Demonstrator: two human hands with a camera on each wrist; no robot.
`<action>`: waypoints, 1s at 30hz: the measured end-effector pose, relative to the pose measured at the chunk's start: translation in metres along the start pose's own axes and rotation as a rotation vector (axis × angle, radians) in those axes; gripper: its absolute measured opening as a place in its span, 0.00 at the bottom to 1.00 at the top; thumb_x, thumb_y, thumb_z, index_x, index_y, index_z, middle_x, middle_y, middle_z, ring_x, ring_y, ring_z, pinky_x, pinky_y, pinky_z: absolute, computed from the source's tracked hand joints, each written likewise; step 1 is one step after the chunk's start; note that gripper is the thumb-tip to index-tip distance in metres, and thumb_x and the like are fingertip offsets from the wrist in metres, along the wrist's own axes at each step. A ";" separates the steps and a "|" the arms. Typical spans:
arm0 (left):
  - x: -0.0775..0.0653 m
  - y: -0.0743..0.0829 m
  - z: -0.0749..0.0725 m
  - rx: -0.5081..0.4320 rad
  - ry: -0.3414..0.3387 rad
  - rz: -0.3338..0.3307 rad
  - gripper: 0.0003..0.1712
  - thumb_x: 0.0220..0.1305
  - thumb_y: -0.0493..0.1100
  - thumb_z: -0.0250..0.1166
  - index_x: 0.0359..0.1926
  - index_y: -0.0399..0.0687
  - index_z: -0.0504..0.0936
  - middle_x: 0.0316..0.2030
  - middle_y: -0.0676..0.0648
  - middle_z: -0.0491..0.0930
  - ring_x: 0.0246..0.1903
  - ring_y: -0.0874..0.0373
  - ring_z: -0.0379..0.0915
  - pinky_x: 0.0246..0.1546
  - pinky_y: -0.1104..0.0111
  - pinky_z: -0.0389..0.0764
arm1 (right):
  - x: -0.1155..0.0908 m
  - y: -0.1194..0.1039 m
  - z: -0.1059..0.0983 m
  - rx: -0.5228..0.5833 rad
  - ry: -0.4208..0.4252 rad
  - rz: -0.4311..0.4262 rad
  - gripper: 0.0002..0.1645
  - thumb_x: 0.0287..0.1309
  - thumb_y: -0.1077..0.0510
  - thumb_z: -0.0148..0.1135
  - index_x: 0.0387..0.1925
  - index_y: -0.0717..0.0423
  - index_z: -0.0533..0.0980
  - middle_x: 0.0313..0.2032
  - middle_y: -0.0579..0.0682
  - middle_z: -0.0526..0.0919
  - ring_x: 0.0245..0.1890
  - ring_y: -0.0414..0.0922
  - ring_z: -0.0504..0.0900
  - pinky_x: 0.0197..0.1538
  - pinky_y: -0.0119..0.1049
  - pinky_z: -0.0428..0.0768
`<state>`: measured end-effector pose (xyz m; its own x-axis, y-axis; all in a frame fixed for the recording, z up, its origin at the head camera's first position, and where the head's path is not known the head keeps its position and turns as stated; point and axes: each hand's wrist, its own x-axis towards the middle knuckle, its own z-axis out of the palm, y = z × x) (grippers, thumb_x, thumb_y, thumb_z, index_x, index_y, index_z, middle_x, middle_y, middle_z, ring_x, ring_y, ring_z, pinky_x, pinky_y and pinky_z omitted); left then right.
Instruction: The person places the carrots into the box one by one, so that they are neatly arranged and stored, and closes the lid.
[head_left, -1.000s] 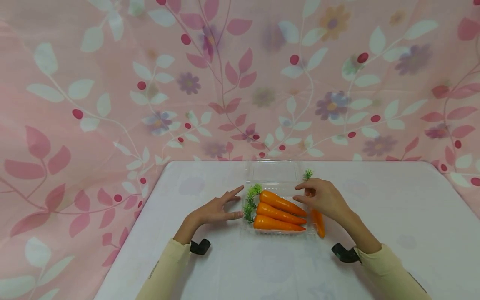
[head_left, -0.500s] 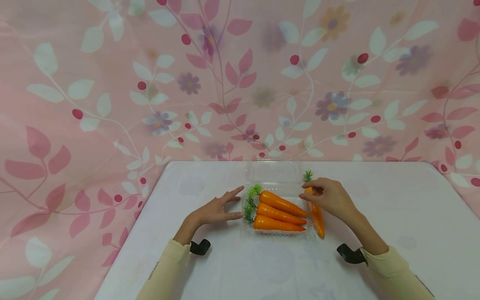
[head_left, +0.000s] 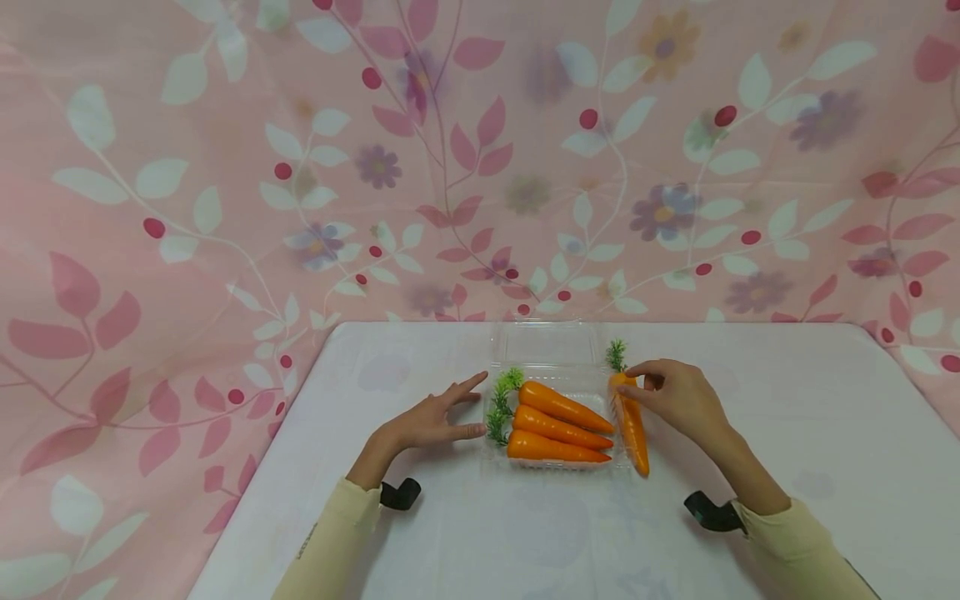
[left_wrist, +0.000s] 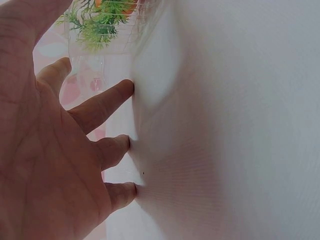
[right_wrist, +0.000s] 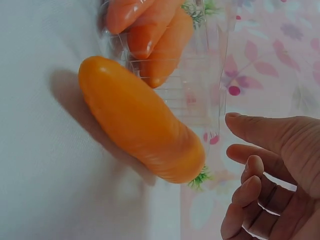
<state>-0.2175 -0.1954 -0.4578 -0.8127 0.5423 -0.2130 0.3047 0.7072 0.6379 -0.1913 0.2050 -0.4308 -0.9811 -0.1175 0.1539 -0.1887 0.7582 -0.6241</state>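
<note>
Three orange toy carrots (head_left: 564,430) with green tops lie side by side in a clear plastic box (head_left: 581,386), tips to the right. Another carrot (head_left: 636,437) lies along the box's right side, outside it, leafy end away from me. My right hand (head_left: 678,402) hovers over that carrot's top end in the head view. The right wrist view shows a gap between its thumb and fingers, with nothing held and the carrot (right_wrist: 142,120) apart from them. My left hand (head_left: 433,421) is spread at the box's left side, several fingertips (left_wrist: 129,87) resting on the table.
The box's clear lid (head_left: 549,342) is folded back toward the far table edge. A white cloth covers the table (head_left: 817,408). Behind it hangs a pink floral curtain (head_left: 480,167). Black camera mounts (head_left: 712,511) sit at both wrists.
My right hand has moved to the right, from over the box's right edge to the outer carrot's top end, uncovering more of that carrot. The left hand and carrots have stayed still.
</note>
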 end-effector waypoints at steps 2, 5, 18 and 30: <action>0.000 0.000 0.000 0.001 0.002 0.002 0.51 0.60 0.71 0.62 0.77 0.76 0.46 0.68 0.57 0.67 0.75 0.44 0.37 0.68 0.38 0.34 | 0.000 0.002 -0.001 -0.005 0.001 0.011 0.20 0.55 0.48 0.73 0.43 0.57 0.85 0.24 0.47 0.71 0.23 0.45 0.67 0.21 0.33 0.62; -0.001 0.000 -0.001 0.005 0.004 0.003 0.51 0.60 0.71 0.61 0.77 0.76 0.45 0.68 0.57 0.67 0.75 0.44 0.37 0.68 0.38 0.35 | 0.000 0.004 -0.002 -0.010 -0.003 0.027 0.20 0.55 0.47 0.73 0.43 0.57 0.85 0.23 0.47 0.71 0.22 0.45 0.66 0.20 0.33 0.61; 0.002 -0.003 0.000 0.008 -0.005 0.003 0.51 0.60 0.71 0.61 0.78 0.75 0.45 0.68 0.56 0.67 0.75 0.44 0.37 0.68 0.37 0.34 | -0.003 0.007 -0.003 -0.034 -0.003 0.044 0.23 0.54 0.48 0.73 0.44 0.60 0.84 0.20 0.46 0.69 0.17 0.44 0.64 0.19 0.32 0.58; 0.002 -0.003 0.001 0.011 -0.006 0.006 0.51 0.60 0.71 0.61 0.78 0.73 0.45 0.68 0.56 0.67 0.75 0.43 0.37 0.68 0.37 0.34 | -0.004 0.013 0.007 -0.047 -0.083 0.119 0.30 0.54 0.43 0.72 0.49 0.61 0.82 0.20 0.47 0.70 0.18 0.45 0.66 0.19 0.33 0.61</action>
<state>-0.2198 -0.1959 -0.4612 -0.8080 0.5490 -0.2139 0.3147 0.7090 0.6311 -0.1897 0.2107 -0.4448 -0.9970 -0.0761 0.0158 -0.0704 0.7988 -0.5974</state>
